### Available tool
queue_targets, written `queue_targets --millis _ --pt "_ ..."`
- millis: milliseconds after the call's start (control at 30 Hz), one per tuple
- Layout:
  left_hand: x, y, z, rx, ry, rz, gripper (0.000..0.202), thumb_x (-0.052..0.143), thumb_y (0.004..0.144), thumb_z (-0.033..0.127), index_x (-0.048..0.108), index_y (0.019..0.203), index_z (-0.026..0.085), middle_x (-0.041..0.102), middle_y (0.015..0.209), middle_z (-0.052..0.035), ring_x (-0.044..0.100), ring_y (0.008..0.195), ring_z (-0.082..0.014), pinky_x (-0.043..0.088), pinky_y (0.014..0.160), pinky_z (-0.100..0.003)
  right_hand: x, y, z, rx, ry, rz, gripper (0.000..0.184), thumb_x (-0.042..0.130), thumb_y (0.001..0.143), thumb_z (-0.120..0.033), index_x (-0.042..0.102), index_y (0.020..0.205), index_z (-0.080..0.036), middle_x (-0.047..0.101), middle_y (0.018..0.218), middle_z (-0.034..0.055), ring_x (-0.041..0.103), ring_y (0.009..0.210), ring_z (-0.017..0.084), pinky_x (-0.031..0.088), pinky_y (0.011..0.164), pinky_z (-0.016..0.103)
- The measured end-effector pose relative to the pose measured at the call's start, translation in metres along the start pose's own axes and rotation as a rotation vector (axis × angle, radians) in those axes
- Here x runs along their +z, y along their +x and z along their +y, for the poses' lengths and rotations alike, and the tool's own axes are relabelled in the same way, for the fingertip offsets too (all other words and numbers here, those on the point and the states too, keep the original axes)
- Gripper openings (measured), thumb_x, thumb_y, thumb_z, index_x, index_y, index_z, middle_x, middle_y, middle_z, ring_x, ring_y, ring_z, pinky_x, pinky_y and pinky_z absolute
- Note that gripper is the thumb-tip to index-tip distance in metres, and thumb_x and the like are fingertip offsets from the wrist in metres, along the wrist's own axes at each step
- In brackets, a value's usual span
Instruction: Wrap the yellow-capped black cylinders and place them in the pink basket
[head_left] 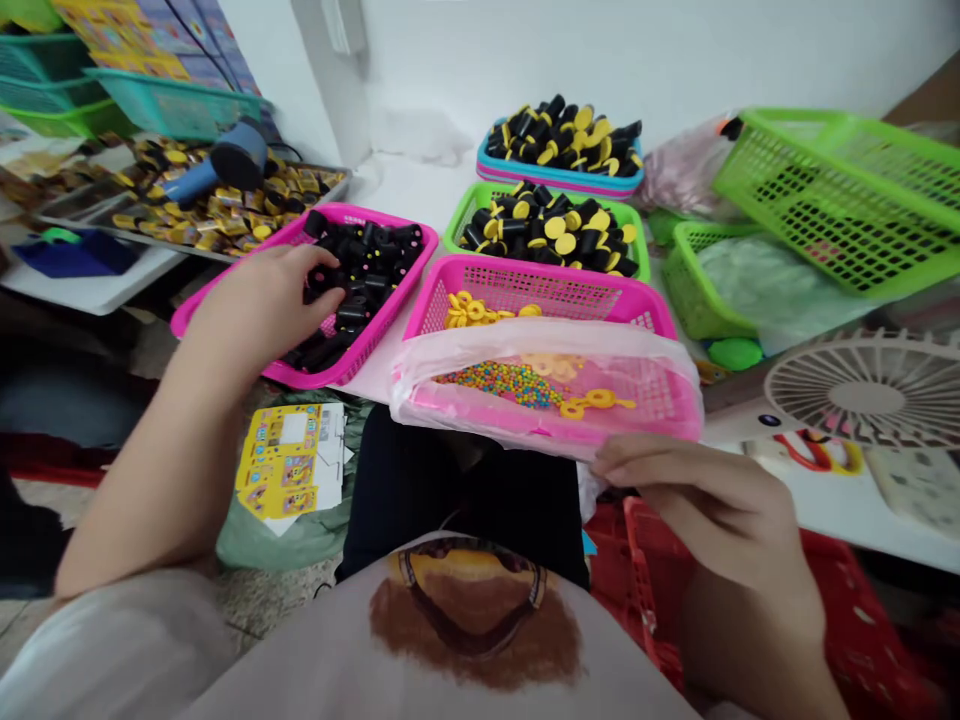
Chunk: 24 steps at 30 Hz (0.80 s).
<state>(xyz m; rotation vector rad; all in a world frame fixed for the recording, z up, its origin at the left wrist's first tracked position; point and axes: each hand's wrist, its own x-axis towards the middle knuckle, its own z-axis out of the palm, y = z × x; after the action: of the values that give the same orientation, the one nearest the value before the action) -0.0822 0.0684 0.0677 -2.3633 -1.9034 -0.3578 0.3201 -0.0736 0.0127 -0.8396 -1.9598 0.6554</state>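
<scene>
My left hand reaches over the pink basket on the left, thumb and index finger apart at the black plastic cylinders in it. Some cylinders show small coloured dots, and the other fingers are partly hidden. My right hand is at the front right corner of another pink basket, fingers stretched out and fingertips by the clear plastic sheet over its front. That basket holds small multicoloured beads, yellow rings and yellow linked-ring pieces.
Behind stand a green basket and a blue basket, both heaped with yellow-capped black cylinders. Green baskets and a fan are at the right. A tray of yellow-wrapped pieces lies left; red crates are below.
</scene>
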Motion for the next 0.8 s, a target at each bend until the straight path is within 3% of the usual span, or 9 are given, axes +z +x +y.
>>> queue_targets --millis 67,167,267,333,400,467,567,667,800 --pt "-0.011 -0.027 0.036 0.197 -0.131 0.144 0.035 0.063 0.107 0.034 0.071 0.132 0.012 0.078 0.126 -0.0104 0.074 0.112 -0.0254 0.058 0.107 -0.044 0.01 0.012 -0.001 0.026 -0.028 0.032 0.042 0.06 0.096 0.0 0.08 0.114 -0.032 0.085 0.108 -0.0007 0.081 0.103 0.012 0.064 0.095 0.019" --pt "-0.008 -0.06 0.083 0.577 -0.472 0.101 0.026 0.068 0.106 0.038 0.071 0.126 0.022 0.081 0.118 -0.0026 0.077 0.105 -0.0173 0.06 0.099 -0.03 0.035 0.03 -0.001 0.077 0.086 0.053 0.036 0.07 0.097 -0.009 0.076 0.123 -0.034 0.082 0.124 0.0012 0.079 0.114 0.014 0.064 0.1 0.024" --pt "0.01 -0.078 0.113 0.704 -0.595 0.064 0.029 0.063 0.108 0.039 0.065 0.133 0.024 0.08 0.123 -0.004 0.077 0.115 -0.0178 0.061 0.101 -0.028 0.057 0.036 0.002 0.129 0.34 0.016 0.038 0.082 0.095 -0.023 0.071 0.129 -0.036 0.081 0.123 -0.0008 0.08 0.109 0.014 0.067 0.095 0.027" --pt "0.02 -0.081 0.12 0.679 -0.648 0.064 0.033 0.064 0.108 0.039 0.062 0.138 0.024 0.08 0.125 -0.0048 0.078 0.116 -0.0179 0.061 0.101 -0.029 0.06 0.033 0.006 0.168 0.396 -0.006 0.041 0.084 0.095 -0.029 0.069 0.131 -0.038 0.081 0.122 -0.0017 0.081 0.106 0.014 0.067 0.095 0.028" --pt "0.028 -0.081 0.12 0.613 -0.709 0.056 0.043 0.069 0.104 0.041 0.059 0.143 0.025 0.08 0.125 -0.0042 0.078 0.112 -0.0179 0.062 0.101 -0.03 0.052 0.031 0.011 0.203 0.309 -0.049 0.042 0.083 0.096 -0.031 0.068 0.135 -0.036 0.081 0.126 0.0007 0.081 0.108 0.017 0.068 0.095 0.031" --pt "0.035 -0.079 0.112 0.527 -0.693 0.102 0.04 0.072 0.103 0.039 0.062 0.14 0.025 0.08 0.126 -0.0051 0.077 0.115 -0.0201 0.062 0.104 -0.034 0.035 0.032 0.021 0.225 0.084 -0.061 0.039 0.079 0.098 -0.031 0.07 0.135 -0.032 0.08 0.128 0.0048 0.08 0.111 0.021 0.068 0.096 0.036" --pt "0.051 -0.072 0.094 0.389 -0.474 0.25 0.016 0.068 0.105 0.032 0.078 0.114 0.023 0.073 0.139 -0.0118 0.066 0.134 -0.0318 0.054 0.117 -0.051 0.011 0.045 0.047 0.23 -0.351 -0.09 0.032 0.076 0.096 -0.028 0.076 0.128 -0.024 0.081 0.127 0.0101 0.079 0.114 0.028 0.067 0.1 0.046" --pt "0.072 -0.065 0.081 0.289 -0.318 0.219 0.026 0.062 0.107 0.034 0.084 0.106 0.022 0.061 0.156 -0.0169 0.054 0.145 -0.0418 0.046 0.122 -0.064 0.008 0.065 0.075 0.266 -0.587 -0.317 0.036 0.074 0.092 -0.017 0.078 0.127 -0.021 0.081 0.127 0.0117 0.078 0.117 0.033 0.065 0.107 0.053" --pt "0.091 -0.059 0.084 0.203 -0.319 0.121 0.038 0.052 0.109 0.034 0.079 0.132 0.021 0.053 0.164 -0.0183 0.052 0.147 -0.0428 0.043 0.123 -0.068 0.033 0.091 0.096 0.25 -0.718 -0.59 0.044 0.059 0.096 -0.004 0.073 0.136 -0.014 0.074 0.143 0.0178 0.073 0.131 0.035 0.058 0.118 0.053"
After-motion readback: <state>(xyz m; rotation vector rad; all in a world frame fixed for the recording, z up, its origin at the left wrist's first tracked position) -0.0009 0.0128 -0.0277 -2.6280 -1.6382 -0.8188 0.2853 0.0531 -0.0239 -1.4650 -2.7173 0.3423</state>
